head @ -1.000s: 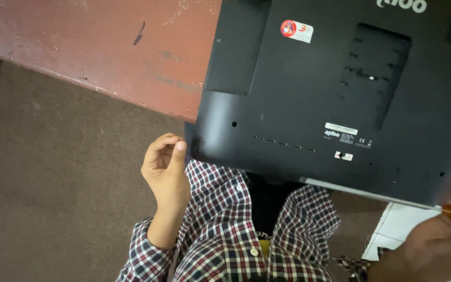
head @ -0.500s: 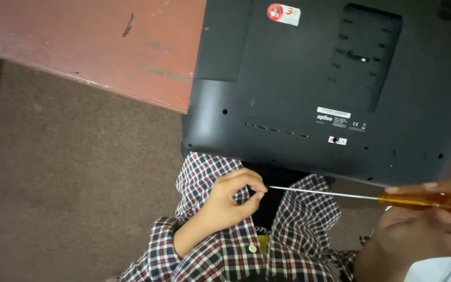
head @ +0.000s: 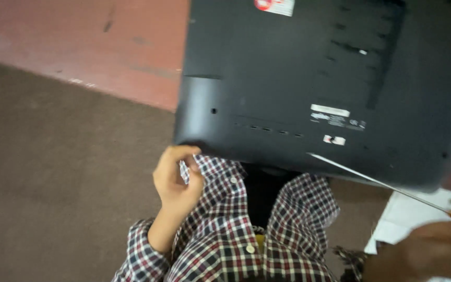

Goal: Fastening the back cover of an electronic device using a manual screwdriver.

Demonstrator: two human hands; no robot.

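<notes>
- Black plastic forms the back shell of a monitor (head: 314,89), which lies face down across the upper right of the view, its near edge overhanging a reddish table (head: 79,47).
- At about four o'clock, the right hand (head: 429,256) is closed around the orange handle of a long screwdriver (head: 382,184); the thin metal shaft runs up toward ten o'clock, and its tip rests on the shell near the lower edge.
- At about seven o'clock from the monitor's middle, the left hand (head: 176,180) sits just under the shell's lower left corner, fingers curled in loosely; whether it pinches anything cannot be told.
- Below the monitor, a red, white and dark checked shirt (head: 236,230) fills the six o'clock area, hiding the middle of the near edge.
- White paper (head: 408,219) lies at four o'clock, partly under the right hand.
- Brown floor (head: 53,198) spreads at eight o'clock.
- On the shell: a red and white sticker (head: 275,5) at twelve o'clock, a white rectangular label (head: 330,110) near the middle, and a small white tag (head: 335,140) just below it.
</notes>
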